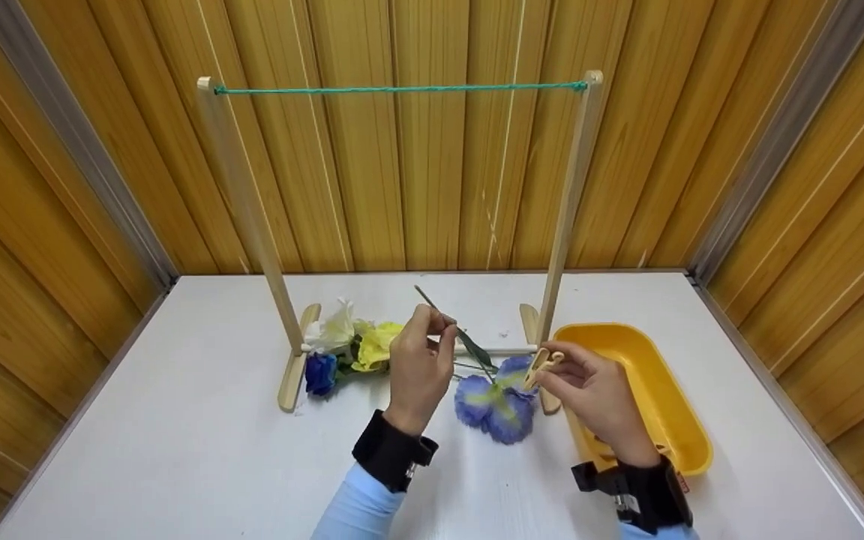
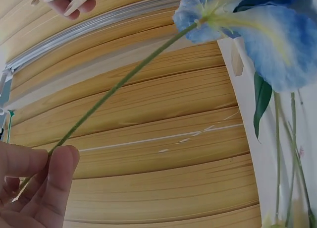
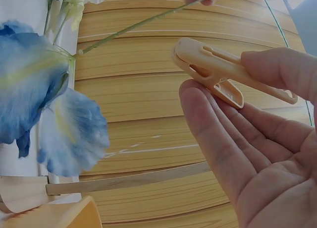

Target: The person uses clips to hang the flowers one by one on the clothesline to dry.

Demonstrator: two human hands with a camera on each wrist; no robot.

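My left hand (image 1: 421,360) pinches the green stem (image 2: 124,82) of a blue artificial flower (image 1: 496,401), whose bloom hangs head-down just above the white table (image 1: 177,450). The same blue flower (image 3: 44,114) fills the left of the right wrist view. My right hand (image 1: 589,390) holds a beige plastic clothespin (image 1: 541,365) right beside the bloom; in the right wrist view the clothespin (image 3: 223,72) lies between thumb and fingers. A wooden drying rack (image 1: 252,225) with a green string (image 1: 402,88) stands behind both hands.
White, yellow and dark blue artificial flowers (image 1: 349,346) lie by the rack's left foot. A yellow plastic tub (image 1: 657,390) sits at the right, under my right wrist. Wood-panelled walls (image 1: 417,165) enclose the table on three sides.
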